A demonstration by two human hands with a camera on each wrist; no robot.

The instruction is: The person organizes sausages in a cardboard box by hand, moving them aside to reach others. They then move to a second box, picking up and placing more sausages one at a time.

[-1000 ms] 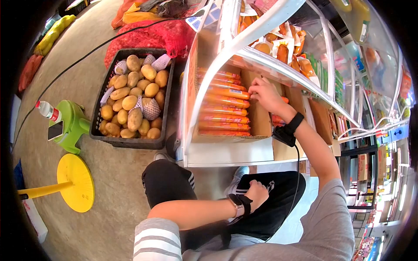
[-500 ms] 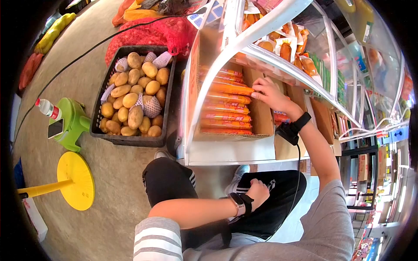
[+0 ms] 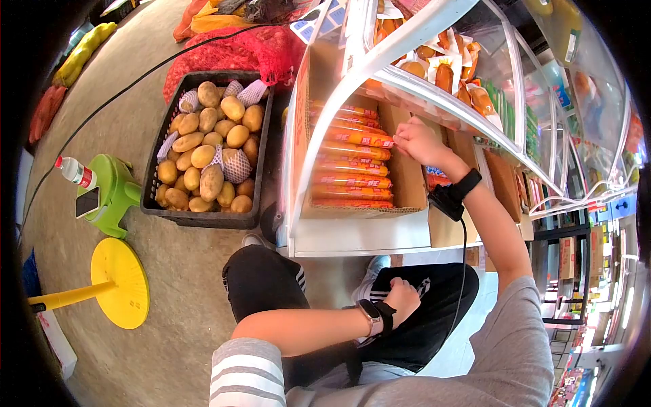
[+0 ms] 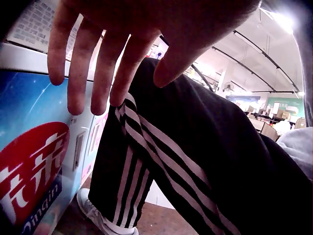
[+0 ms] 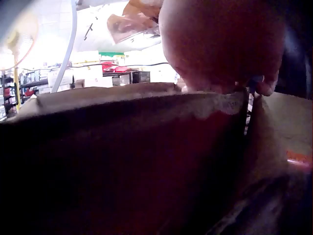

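**Right hand [image 3: 419, 144] at an orange pack [image 3: 359, 137]**

The step looks like positioning the pack, pinched by its end in the box [image 3: 407, 184], upper centre; moving it calls for clearing the cardboard wall. The left hand [image 3: 401, 302], fingers relaxed, is over the trousers [image 3: 434, 305]. White counter [image 3: 359, 237] beneath; potato crate [image 3: 198, 220] left, on concrete [image 3: 183, 271].

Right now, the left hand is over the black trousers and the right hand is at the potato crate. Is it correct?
No: the head view shows the right hand at the carton of orange packets, not the potato crate. The left hand is over the black trousers.
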